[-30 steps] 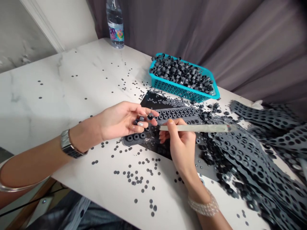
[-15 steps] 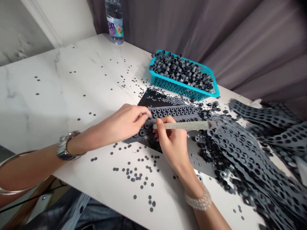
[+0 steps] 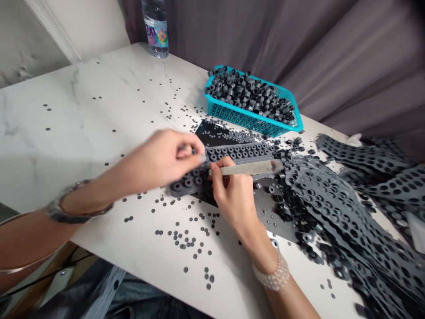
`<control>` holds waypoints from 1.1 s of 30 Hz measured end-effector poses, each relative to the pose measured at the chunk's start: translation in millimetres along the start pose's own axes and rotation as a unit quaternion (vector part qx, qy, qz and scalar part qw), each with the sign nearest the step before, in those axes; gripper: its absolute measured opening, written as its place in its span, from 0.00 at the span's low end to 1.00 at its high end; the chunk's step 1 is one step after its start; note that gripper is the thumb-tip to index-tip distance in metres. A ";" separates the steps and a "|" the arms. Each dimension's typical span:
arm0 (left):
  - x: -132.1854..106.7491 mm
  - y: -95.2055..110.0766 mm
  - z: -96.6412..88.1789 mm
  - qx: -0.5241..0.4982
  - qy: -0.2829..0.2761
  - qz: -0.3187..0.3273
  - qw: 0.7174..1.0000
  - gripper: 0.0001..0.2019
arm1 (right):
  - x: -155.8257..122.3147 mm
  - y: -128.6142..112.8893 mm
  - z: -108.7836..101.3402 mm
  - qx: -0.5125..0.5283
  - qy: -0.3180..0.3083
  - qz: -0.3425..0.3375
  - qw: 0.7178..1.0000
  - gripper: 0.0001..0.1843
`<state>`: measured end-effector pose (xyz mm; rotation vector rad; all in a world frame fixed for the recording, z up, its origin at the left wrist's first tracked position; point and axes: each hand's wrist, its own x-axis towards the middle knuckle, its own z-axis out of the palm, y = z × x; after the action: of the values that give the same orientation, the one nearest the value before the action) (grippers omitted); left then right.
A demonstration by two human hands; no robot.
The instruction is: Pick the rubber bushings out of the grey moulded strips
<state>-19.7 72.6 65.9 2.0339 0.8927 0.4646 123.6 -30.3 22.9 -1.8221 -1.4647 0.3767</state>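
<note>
My left hand is blurred by motion, with its fingers pinched together over the near end of a grey rubber strip full of ring-shaped pieces. What the pinch holds is too small to make out. My right hand grips a pale stick-like tool that lies across the strip, pointing right. The strip rests on a black mat on the white marble table.
A turquoise basket heaped with dark rubber rings stands behind the strip. A pile of punched-out grey rubber sheets covers the right side. Small dark discs are scattered over the tabletop. A water bottle stands at the far edge.
My left hand was open palm-up with several rings in it; it has turned over and pinched down on the strip's near end. The right hand and tool have shifted slightly left.
</note>
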 end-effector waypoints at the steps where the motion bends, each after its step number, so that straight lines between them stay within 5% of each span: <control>1: 2.5 1.9 -6.8 -0.082 0.021 -0.028 0.996 0.05 | 0.0 0.4 0.0 0.017 -0.001 0.013 1.000 0.14; 3: 9.0 1.4 -15.7 -0.260 0.012 -0.081 0.962 0.04 | -0.5 1.8 0.0 0.064 0.002 0.043 0.997 0.16; 6: 17.9 -6.2 -14.8 -0.449 -0.062 -0.177 0.874 0.03 | -2.1 3.1 -1.5 0.143 0.035 0.085 0.985 0.18; 9: 20.8 -11.9 -5.3 -0.524 -0.098 -0.232 0.814 0.03 | -4.4 2.3 -5.0 0.192 0.075 0.103 0.973 0.17; 12: 19.4 -11.8 0.7 -0.549 -0.104 -0.247 0.792 0.04 | -6.3 1.7 -8.2 0.160 0.100 0.077 0.979 0.16; 19: 17.4 -8.7 0.5 -0.572 -0.118 -0.251 0.772 0.08 | -1.5 12.2 -4.1 0.059 -0.006 -0.012 0.998 0.12; 24: 19.2 -11.4 1.5 -0.586 -0.096 -0.261 0.761 0.05 | 5.9 14.0 -3.0 0.055 -0.001 -0.021 0.998 0.13; 27: 20.0 -14.3 2.5 -0.597 -0.094 -0.259 0.753 0.05 | 4.7 11.2 -5.9 0.074 0.057 0.000 0.996 0.12; 29: 19.4 -14.6 2.1 -0.577 -0.091 -0.252 0.772 0.07 | 3.2 8.6 -7.8 0.104 0.099 0.030 0.989 0.12; 33: 14.7 -10.3 -1.5 -0.434 -0.084 -0.205 0.873 0.05 | 1.6 3.1 -7.8 0.158 0.066 0.079 0.982 0.15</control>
<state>-15.0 88.2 58.3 1.0100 0.7788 0.3487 131.2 -31.9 26.2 -1.6745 -1.1027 0.5252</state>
